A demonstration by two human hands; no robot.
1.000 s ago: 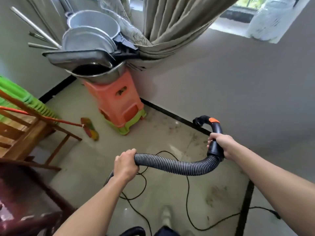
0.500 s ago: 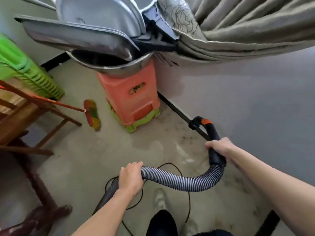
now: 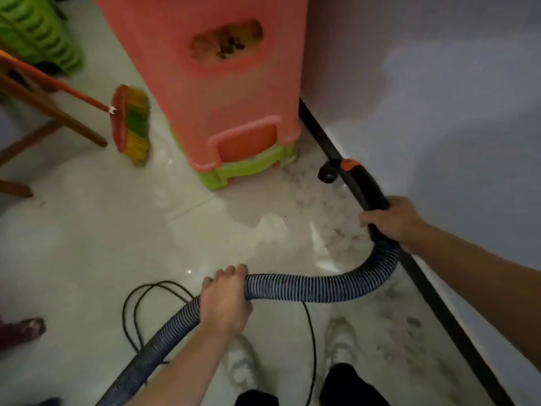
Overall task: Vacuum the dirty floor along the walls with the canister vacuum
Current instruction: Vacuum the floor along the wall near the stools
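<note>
Floor (image 3: 117, 230): pale glossy tile with glare patches mid-room. Grey dust and dark smears (image 3: 322, 197) ran in a band along the right wall (image 3: 439, 98), from the stacked stools back to the person's feet, with more specks near right. A black skirting strip (image 3: 433, 291) ran far-to-near along the wall's foot. The wall was plain, pale grey and unevenly lit.

Vacuum hose (image 3: 307, 288): ribbed, grey-black. It came up from near left, sagged across to the right, then curved up into the black handle pipe (image 3: 366, 186), which had an orange tab at its far end. The open nozzle mouth (image 3: 328, 174) sat over the dusty patch just beside the skirting, near the stools' right corner. Couldn't tell if it touched the tile.

Hands were well apart. Left hand (image 3: 225, 300) was wrapped over the hose mid-run, fingers curled round it. Right hand (image 3: 392, 221) was clamped on the handle pipe right where the ribbed hose joined it.

Far centre: an orange plastic stool (image 3: 219, 83) was stacked on a green stool (image 3: 248, 168), both close to the skirting. Left of them stood a broom (image 3: 131, 124) with a red head and multicolour bristles on the floor, its red stick running off far left.

Wooden chair legs (image 3: 58, 118) stood far left, and a green slatted plastic item (image 3: 38, 33) sat in the far left corner. A dark furniture foot (image 3: 23, 329) was near left.

A black power cord (image 3: 146, 291) lay looped on the tile left of the left hand. One strand ran under the hose and on between the person's pale shoes (image 3: 243, 367).
</note>
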